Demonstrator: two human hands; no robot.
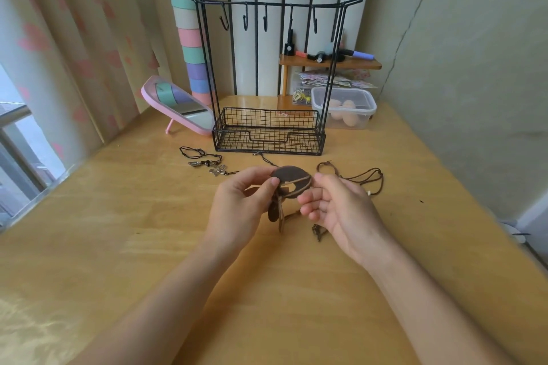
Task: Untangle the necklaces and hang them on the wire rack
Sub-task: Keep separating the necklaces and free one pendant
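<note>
- Left hand (243, 201): in the centre of the frame, raised just above the tabletop (133, 231). Thumb and fingers are curled and pinch the left edge of the disc pendant (292, 182) of the brown necklace (318, 232).
- Right hand (341, 204): just right of centre, level with the left hand. Fingers are curled; the index fingertip is at the right edge of the same pendant. The thumb is hidden behind the fingers.
- Brown necklace: held between the two hands. The dark round pendant has a lighter cord across its face. Smaller brown pieces hang below it, between the hands. A coiled end hangs under the right hand, close to the tabletop.
- Brown cord (366, 178): lies looped on the tabletop right of centre, just behind the right hand. Whether it joins the held necklace cannot be determined.
- Black necklaces (204, 160): lie bunched on the tabletop left of centre, with metal charms, near the front left corner of the rack.
- Wire rack (268, 139): black, upright, upper centre of the frame, behind the hands. The base is a mesh basket; the top bar carries a row of hooks. No necklace hangs on any hook.
- Pink mirror (181, 104): tilted back on its stand, left of the rack.
- Plastic container (344, 107): lidded, right of the rack, behind it.
</note>
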